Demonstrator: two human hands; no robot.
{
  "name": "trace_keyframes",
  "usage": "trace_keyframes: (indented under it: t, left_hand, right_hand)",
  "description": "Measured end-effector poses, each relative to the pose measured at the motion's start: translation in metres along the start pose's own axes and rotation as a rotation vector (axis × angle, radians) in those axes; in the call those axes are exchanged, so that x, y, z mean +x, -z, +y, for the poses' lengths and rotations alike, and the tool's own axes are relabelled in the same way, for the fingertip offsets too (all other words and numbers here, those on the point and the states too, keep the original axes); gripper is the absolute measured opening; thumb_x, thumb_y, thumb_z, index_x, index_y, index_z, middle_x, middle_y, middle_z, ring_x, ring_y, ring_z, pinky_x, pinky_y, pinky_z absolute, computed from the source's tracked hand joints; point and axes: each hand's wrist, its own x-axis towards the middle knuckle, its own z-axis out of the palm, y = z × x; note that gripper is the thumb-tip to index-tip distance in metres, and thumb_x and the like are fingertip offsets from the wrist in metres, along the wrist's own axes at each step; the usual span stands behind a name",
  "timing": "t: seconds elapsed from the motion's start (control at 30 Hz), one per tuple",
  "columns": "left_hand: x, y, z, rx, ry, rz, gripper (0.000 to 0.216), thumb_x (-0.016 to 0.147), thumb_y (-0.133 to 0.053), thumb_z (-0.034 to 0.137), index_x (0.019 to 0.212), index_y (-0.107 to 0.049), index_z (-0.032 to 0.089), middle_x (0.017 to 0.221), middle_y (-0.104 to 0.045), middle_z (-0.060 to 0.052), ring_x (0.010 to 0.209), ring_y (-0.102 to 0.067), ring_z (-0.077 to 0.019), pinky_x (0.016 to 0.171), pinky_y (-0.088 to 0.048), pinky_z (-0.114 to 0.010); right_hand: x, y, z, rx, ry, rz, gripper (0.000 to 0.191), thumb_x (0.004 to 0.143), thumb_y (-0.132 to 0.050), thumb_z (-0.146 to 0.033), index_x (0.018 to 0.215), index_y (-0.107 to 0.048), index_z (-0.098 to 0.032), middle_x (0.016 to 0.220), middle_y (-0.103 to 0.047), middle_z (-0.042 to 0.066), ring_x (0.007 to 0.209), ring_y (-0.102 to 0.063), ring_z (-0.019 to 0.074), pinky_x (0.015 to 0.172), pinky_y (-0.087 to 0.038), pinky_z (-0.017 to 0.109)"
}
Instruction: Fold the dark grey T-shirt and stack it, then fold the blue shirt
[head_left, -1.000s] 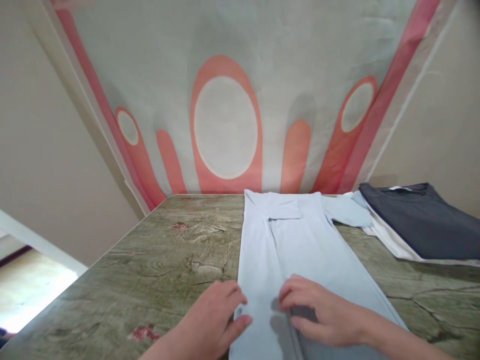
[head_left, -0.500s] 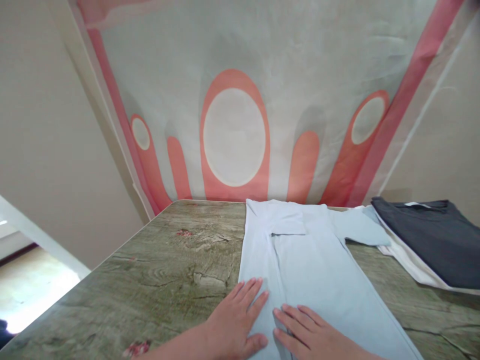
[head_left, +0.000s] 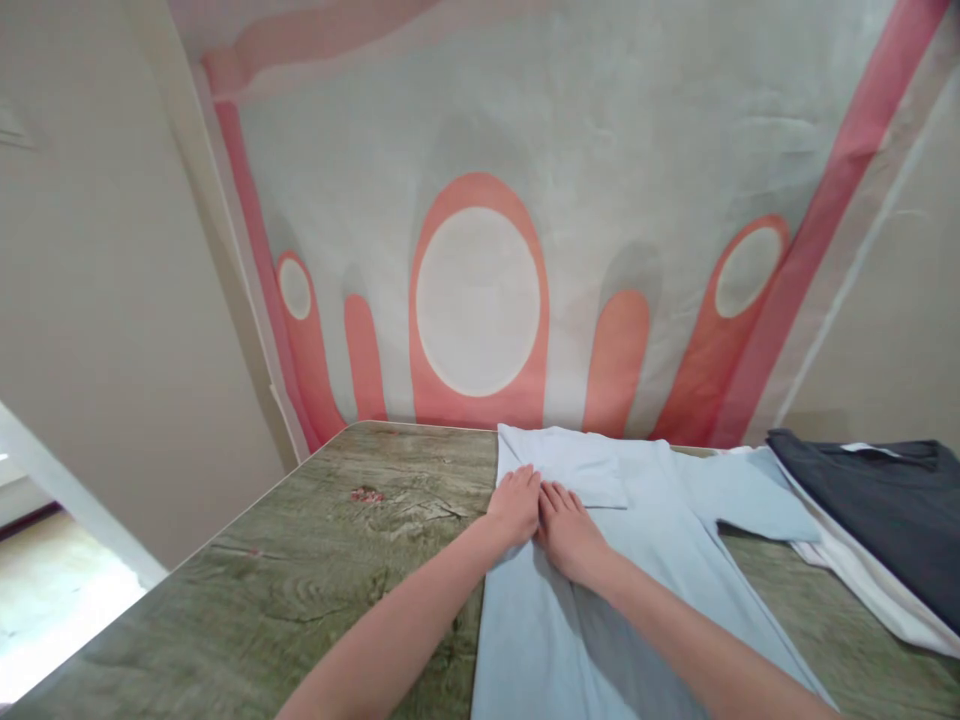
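Observation:
A pale blue shirt point(head_left: 660, 560) lies lengthways on the wood-grain table point(head_left: 315, 580), its left side folded inward and one sleeve sticking out to the right. My left hand point(head_left: 514, 507) and my right hand point(head_left: 568, 530) lie flat side by side on the folded part near the far end of the shirt, fingers stretched out and pressing the cloth. Neither hand holds anything.
A dark grey garment point(head_left: 877, 500) lies on a white one point(head_left: 862, 575) at the table's right side. A grey cloth with coral ovals and stripes point(head_left: 480, 300) hangs behind the table. The table's left edge drops to a bright floor point(head_left: 52, 610).
Both hands have slid away from me along the shirt's fold, from the near end to the far end, flattening out. The view has tilted up slightly.

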Motion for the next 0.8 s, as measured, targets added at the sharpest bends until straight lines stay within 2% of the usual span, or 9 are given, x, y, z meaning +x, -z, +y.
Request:
trace_keyframes:
  t: [0.07,0.17,0.27,0.37,0.47,0.57,0.67,0.73,0.8]
  left_hand:
    - [0.008,-0.015,-0.011,-0.033,0.04,0.009,0.047,0.09,-0.029,0.03,0.132,-0.035,0.011,0.141,-0.03,-0.014,0.13,-0.027,-0.023,0.105,-0.022,-0.04]
    - [0.018,-0.027,-0.042,-0.073,0.13,-0.017,0.054,0.091,-0.023,0.046,0.136,-0.029,0.017,0.145,-0.023,-0.009,0.133,-0.02,-0.0234,0.105,-0.02,-0.044]
    - [0.032,-0.025,-0.077,-0.066,0.248,-0.086,0.052,0.09,-0.023,0.045,0.137,-0.03,0.022,0.146,-0.023,-0.006,0.132,-0.021,-0.0251,0.104,-0.019,-0.049]
    - [0.052,-0.02,-0.097,-0.041,0.3,-0.086,0.047,0.089,-0.031,0.036,0.133,-0.037,0.022,0.145,-0.023,-0.006,0.133,-0.018,-0.0281,0.104,-0.015,-0.054]
    - [0.073,-0.02,-0.094,-0.019,0.326,-0.053,0.047,0.083,-0.039,0.021,0.129,-0.042,0.016,0.145,-0.024,-0.008,0.134,-0.015,-0.0258,0.106,-0.01,-0.05]
    - [0.092,-0.026,-0.081,-0.026,0.375,-0.021,0.048,0.08,-0.04,0.015,0.128,-0.044,0.011,0.141,-0.031,-0.015,0.132,-0.023,-0.0266,0.106,-0.015,-0.047]
    - [0.106,-0.032,-0.072,-0.043,0.457,0.04,0.049,0.081,-0.037,0.014,0.129,-0.041,0.003,0.138,-0.032,-0.022,0.129,-0.027,-0.0302,0.103,-0.021,-0.047]
    - [0.111,-0.035,-0.07,-0.056,0.502,0.089,0.05,0.082,-0.035,0.012,0.13,-0.038,0.001,0.138,-0.031,-0.024,0.129,-0.028,-0.0306,0.102,-0.023,-0.047]
    - [0.112,-0.039,-0.069,-0.069,0.519,0.124,0.049,0.082,-0.034,0.01,0.13,-0.039,0.003,0.137,-0.032,-0.023,0.128,-0.029,-0.0294,0.103,-0.023,-0.046]
  right_hand:
    - [-0.005,-0.009,0.004,0.028,-0.034,-0.021,0.055,0.088,-0.03,-0.035,0.136,-0.033,-0.008,0.142,-0.03,0.014,0.131,-0.024,0.0262,0.105,-0.016,0.043]
    - [-0.009,-0.009,0.007,0.054,-0.026,-0.026,0.055,0.089,-0.027,-0.041,0.136,-0.035,-0.012,0.144,-0.028,0.012,0.132,-0.022,0.0248,0.106,-0.014,0.043]
    - [-0.009,-0.004,0.006,0.08,-0.035,-0.026,0.054,0.088,-0.029,-0.04,0.135,-0.037,-0.014,0.144,-0.027,0.011,0.132,-0.021,0.0247,0.106,-0.013,0.043]
    - [-0.01,-0.004,0.004,0.119,-0.039,-0.011,0.052,0.088,-0.031,-0.038,0.134,-0.039,-0.014,0.144,-0.028,0.012,0.132,-0.022,0.0254,0.106,-0.013,0.044]
    - [-0.008,-0.008,0.007,0.203,-0.018,0.022,0.051,0.086,-0.037,-0.037,0.13,-0.043,-0.013,0.141,-0.034,0.013,0.13,-0.025,0.0263,0.105,-0.015,0.044]
    - [0.008,-0.007,0.026,0.381,-0.028,0.07,0.048,0.084,-0.041,-0.039,0.123,-0.049,-0.012,0.128,-0.05,0.014,0.119,-0.043,0.0238,0.1,-0.03,0.037]
    - [0.041,0.004,0.065,0.466,-0.178,0.185,0.042,0.084,-0.041,-0.036,0.113,-0.054,-0.009,0.114,-0.059,0.013,0.104,-0.055,0.0192,0.088,-0.041,0.028]
    - [0.065,0.013,0.098,0.347,-0.342,0.248,0.036,0.082,-0.044,-0.032,0.109,-0.057,-0.011,0.11,-0.062,0.011,0.097,-0.058,0.0168,0.083,-0.043,0.024]
    - [0.086,0.02,0.128,0.289,-0.436,0.278,0.034,0.082,-0.044,-0.028,0.106,-0.058,-0.01,0.106,-0.063,0.013,0.095,-0.059,0.0191,0.083,-0.042,0.026]
